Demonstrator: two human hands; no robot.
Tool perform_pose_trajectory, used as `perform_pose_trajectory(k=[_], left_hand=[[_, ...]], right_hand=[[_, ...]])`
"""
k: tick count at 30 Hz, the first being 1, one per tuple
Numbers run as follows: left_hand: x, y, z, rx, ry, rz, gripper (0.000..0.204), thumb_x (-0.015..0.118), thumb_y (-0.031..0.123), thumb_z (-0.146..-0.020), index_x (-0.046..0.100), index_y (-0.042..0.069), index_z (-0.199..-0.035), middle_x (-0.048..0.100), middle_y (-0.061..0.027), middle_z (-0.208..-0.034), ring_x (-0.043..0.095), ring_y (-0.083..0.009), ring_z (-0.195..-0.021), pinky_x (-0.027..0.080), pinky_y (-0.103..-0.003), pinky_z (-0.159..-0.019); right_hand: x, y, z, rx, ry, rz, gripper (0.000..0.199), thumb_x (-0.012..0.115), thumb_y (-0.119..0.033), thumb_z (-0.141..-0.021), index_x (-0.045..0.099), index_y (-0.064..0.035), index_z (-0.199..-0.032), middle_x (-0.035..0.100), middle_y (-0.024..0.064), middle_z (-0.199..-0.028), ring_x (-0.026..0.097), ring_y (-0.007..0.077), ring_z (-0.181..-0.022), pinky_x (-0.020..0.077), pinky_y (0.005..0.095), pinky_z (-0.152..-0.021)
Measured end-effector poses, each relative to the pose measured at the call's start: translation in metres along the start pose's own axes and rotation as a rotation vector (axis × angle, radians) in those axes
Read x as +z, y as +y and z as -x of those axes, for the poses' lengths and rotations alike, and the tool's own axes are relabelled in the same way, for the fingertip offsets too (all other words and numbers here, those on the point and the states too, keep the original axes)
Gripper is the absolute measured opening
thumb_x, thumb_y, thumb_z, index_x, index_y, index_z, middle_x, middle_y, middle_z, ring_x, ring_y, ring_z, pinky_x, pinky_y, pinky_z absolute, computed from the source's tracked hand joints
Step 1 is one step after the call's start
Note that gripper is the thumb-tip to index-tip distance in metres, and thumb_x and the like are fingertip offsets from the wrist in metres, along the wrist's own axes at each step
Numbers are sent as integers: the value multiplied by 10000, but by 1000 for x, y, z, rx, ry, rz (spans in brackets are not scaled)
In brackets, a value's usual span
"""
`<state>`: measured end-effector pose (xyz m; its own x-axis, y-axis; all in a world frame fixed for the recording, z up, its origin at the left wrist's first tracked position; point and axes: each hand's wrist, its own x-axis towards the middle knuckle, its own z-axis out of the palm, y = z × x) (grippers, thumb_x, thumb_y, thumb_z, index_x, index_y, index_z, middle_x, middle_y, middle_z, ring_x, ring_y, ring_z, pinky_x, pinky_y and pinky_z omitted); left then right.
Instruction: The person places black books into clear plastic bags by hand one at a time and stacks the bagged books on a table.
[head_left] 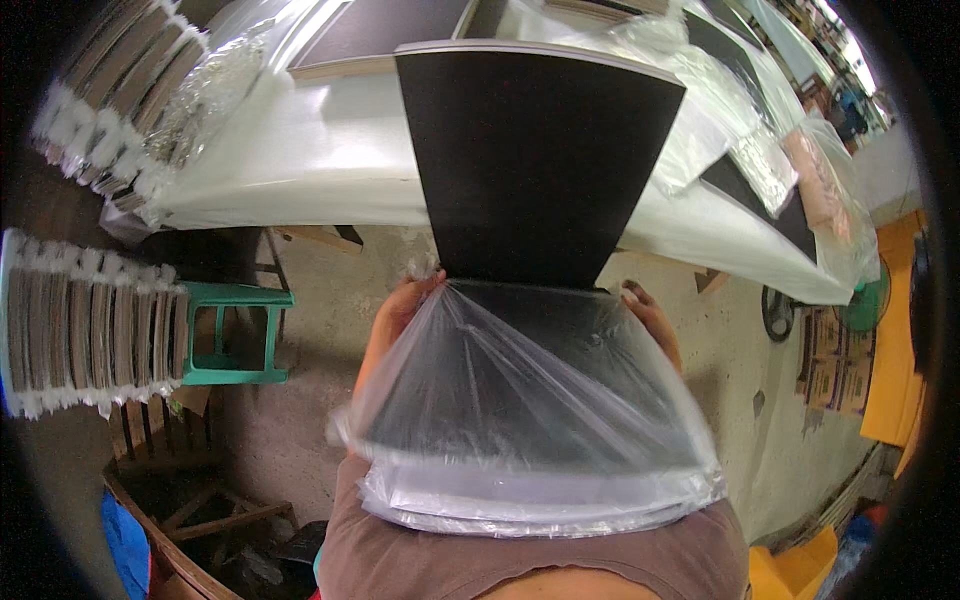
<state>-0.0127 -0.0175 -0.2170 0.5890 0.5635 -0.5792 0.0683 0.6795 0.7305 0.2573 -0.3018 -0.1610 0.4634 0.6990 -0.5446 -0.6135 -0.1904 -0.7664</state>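
Visibly, 2 hands [408, 300] hold clear plastic [540, 400] by a black panel [535, 160].

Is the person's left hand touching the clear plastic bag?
Touching. In the head view, the left hand grips the clear plastic bag at its upper left corner, and creases fan out from there.

Shining brightest from a pale strip [850, 45] at the upper right. Glaring white off the glossy table cover [310, 125] and glinting in streaks along the clear bag [540, 390]. Swallowing nearly all detail in the black board [535, 160]. Lying dimmer over the floor [310, 420], sinking into deep shadow at lower left. Blurring slightly at the bag's left edge. Bending straight edges, fading to black around the rim.
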Motion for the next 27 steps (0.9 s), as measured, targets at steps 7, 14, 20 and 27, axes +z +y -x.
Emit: perform_pose_trajectory(k=[7,14,20,27], left_hand=[[-28,-30,-34,174,210,-389,534,679,254,-714,423,0,-1108,547,-131,-982,551,-226,-840,446,-339,-677],[35,119,80,527,-85,-60,947,298,795,-621,273,115,-1279,475,-84,-1036,409,-89,-593,263,-176,-410],[157,172,134,625,-689,458,1017,334,830,-527,240,145,-1274,460,-111,-1068,406,-145,-605,271,-197,-413],[200,147,135,721,-355,-20,624,568,518,-709,378,108,-1139,504,-30,-879,443,-113,-623,394,-203,-531]], right_hand=[[-51,35,-75,-50,46,320,416,619,-134,-717,424,-20,-1066,543,118,-962,540,214,-838,422,297,-747],[-31,-74,-10,-356,-104,705,231,670,-119,-682,540,-37,-854,532,26,-798,505,106,-697,396,209,-647],[151,-157,65,-973,-547,718,404,704,-263,-678,535,-58,-982,528,2,-799,485,84,-715,363,205,-615],[220,-148,51,-901,-396,273,155,578,-175,-808,530,-37,-859,539,7,-691,494,55,-632,397,196,-572]])
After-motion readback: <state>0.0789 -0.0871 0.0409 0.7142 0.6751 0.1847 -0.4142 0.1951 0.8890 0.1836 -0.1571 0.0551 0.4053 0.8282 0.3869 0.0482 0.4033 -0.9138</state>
